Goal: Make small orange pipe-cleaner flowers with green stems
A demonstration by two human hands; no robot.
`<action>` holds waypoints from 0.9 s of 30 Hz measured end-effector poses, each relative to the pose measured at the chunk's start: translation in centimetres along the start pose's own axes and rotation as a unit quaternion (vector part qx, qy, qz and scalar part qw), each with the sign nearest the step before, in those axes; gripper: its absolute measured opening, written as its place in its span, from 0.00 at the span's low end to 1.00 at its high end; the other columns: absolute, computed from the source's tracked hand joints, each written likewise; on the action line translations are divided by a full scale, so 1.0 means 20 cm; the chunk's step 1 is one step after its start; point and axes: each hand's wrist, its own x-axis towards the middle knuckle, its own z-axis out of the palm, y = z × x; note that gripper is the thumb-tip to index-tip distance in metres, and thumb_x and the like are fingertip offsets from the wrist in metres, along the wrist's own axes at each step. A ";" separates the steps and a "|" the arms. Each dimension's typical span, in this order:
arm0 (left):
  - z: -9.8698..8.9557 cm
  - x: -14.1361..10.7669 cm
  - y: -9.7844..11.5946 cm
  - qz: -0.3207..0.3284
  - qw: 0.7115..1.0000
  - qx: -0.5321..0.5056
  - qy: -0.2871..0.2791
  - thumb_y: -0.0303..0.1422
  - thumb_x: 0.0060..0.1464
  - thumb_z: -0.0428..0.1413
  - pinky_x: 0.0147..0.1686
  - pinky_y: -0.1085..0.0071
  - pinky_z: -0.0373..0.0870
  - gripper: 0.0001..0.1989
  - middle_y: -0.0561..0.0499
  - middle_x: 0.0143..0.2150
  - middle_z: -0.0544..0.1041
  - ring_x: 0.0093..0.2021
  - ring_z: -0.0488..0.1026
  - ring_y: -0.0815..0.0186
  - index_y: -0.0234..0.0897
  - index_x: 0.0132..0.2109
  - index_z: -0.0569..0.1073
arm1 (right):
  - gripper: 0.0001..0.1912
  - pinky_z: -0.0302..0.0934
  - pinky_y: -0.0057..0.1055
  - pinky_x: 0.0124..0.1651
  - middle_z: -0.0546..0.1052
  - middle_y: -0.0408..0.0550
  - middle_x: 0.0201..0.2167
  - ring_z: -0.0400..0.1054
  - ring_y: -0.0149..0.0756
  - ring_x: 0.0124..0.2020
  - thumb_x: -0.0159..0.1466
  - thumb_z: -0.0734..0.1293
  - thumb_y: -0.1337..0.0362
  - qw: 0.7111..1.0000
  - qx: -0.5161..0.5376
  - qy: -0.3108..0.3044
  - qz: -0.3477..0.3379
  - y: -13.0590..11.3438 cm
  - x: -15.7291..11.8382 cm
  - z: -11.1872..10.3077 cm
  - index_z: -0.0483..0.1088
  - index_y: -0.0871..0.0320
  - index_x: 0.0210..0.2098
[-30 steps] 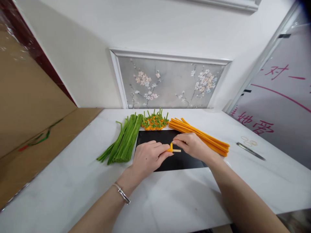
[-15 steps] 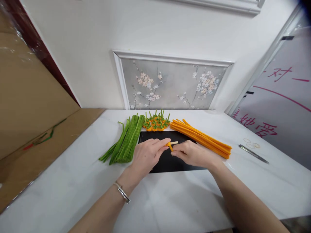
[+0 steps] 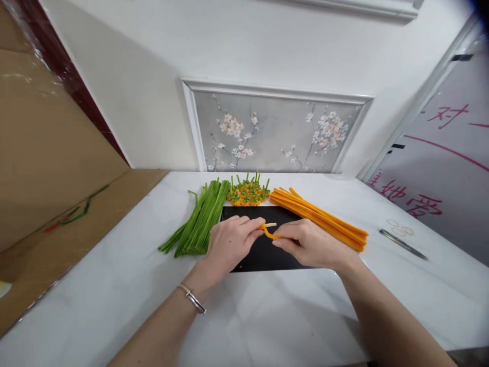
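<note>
With the black mat as the dial and twelve toward the wall, the left forearm comes in from seven o'clock. The left hand has its back up and wrist fairly straight, its fingers lying together and aimed at two. Thumb and fingertips are closed in a narrow pinch on the pale stick, whose bare end juts out toward three.

The right forearm enters from about five, and the right hand points toward ten, fingers bent, the thumb on the near side. Its narrow pinch grips the orange strip. That strip is bent around the stick at the left fingertips and sags in a short curve to the right ones. Both hands are over the mat, near each other yet apart, with strip and stick between them.

On the white bench, the green bundle lies at ten, beside the left hand. Small orange-and-green pieces cluster at twelve, green stalks upright. The orange bundle slants at two, just beyond the right hand. Tweezers lie well out at three, thin rings just past them. A silver bracelet circles the left wrist.
</note>
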 end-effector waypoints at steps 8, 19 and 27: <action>0.00 0.00 0.01 0.028 0.999 -0.009 0.015 0.42 0.61 0.53 0.26 0.70 0.53 0.09 0.57 0.28 0.77 0.30 0.69 0.67 0.48 0.40 0.77 | 0.10 0.62 0.28 0.35 0.77 0.46 0.31 0.70 0.33 0.31 0.68 0.60 0.62 0.991 0.049 0.114 0.043 0.03 0.01 0.01 0.72 0.57 0.35; 0.02 0.00 0.03 0.087 0.995 -0.054 0.017 0.38 0.61 0.53 0.27 0.72 0.56 0.11 0.56 0.26 0.74 0.27 0.68 0.69 0.41 0.34 0.75 | 0.11 0.61 0.29 0.35 0.76 0.43 0.28 0.69 0.32 0.29 0.67 0.61 0.62 0.984 0.062 0.131 0.103 0.09 0.02 0.04 0.72 0.56 0.32; 0.03 -0.01 0.04 0.084 0.990 -0.117 0.012 0.34 0.63 0.51 0.27 0.75 0.60 0.09 0.54 0.31 0.75 0.28 0.70 0.71 0.38 0.38 0.74 | 0.16 0.48 0.26 0.24 0.65 0.39 0.18 0.55 0.27 0.19 0.67 0.59 0.64 0.989 0.021 0.016 0.144 0.11 0.00 0.06 0.67 0.57 0.24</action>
